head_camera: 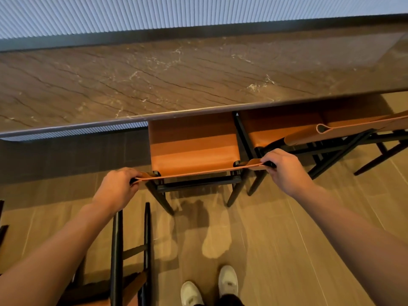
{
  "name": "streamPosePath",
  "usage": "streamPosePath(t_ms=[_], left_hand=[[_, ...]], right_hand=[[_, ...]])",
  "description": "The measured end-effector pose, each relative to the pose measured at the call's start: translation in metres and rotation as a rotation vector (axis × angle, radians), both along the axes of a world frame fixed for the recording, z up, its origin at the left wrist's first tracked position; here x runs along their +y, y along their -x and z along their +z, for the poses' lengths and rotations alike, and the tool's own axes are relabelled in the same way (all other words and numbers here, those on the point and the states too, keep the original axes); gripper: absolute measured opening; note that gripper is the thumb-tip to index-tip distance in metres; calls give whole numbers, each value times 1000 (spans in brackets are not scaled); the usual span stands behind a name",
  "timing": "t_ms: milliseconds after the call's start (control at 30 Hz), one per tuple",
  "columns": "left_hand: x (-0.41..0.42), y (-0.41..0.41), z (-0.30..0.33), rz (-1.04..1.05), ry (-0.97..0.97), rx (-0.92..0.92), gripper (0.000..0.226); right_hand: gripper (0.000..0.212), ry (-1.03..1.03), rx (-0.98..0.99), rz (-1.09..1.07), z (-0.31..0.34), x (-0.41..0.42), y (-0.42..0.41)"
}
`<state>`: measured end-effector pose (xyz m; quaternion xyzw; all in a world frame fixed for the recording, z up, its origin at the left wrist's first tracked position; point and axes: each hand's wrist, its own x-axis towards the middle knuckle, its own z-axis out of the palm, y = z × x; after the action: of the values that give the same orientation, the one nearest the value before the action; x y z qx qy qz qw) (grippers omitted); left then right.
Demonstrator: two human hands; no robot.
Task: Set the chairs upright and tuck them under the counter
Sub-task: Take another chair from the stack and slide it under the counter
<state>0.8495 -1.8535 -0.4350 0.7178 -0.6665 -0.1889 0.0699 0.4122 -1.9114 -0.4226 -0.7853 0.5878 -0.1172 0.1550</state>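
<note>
Head view. We stand facing the counter [176,80], a brown veined stone slab that runs across the frame. Directly ahead, the middle chair [194,149] stands upright with the front part of its orange seat already under the counter edge. Our left hand [117,188] has its fingers curled round the left end of the chair's backrest, and our right hand [284,171] has its fingers curled round the right end; the orange sling of the backrest stretches between the two grips.

Just beside it on the right, a second chair [309,133] stands upright with its seat under the counter. At lower left, a third chair [130,250] lies tipped on the floor [265,239], its dark legs and rungs pointing toward us, well apart from the counter.

We judge the step in hand to be the tucking of the middle chair. The next move calls for an even forward push from both hands, keeping the chair square and clear of its right neighbour. After that, the tipped chair remains to be raised and tucked in.
</note>
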Motion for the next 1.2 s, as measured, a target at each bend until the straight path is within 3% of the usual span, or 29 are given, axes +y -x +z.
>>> streamPosePath(t_ms=[333, 433, 567, 667, 833, 1067, 1200], left_hand=[[-34, -3, 6, -10, -43, 22, 30], [-34, -8, 5, 220, -110, 306, 39], [-40, -18, 7, 494, -240, 855, 46], [-51, -24, 9, 732, -257, 1161, 46], [-71, -28, 2, 1094, -588, 1067, 24], [-80, -36, -8, 1157, -736, 1125, 42], [-92, -40, -21, 1126, -869, 1054, 47]], right_hand=[[29, -88, 25, -18, 1, -41, -3], [35, -196, -118, -115, 2, -50, 2], [51, -725, -597, -314, 17, -72, 15], [54, -911, -787, -513, 15, -93, 18], [32, -1155, -796, -842, 6, -123, 16], [46, -1324, -897, -966, -18, -128, 26], [37, -1393, -836, -1013, -32, -128, 12]])
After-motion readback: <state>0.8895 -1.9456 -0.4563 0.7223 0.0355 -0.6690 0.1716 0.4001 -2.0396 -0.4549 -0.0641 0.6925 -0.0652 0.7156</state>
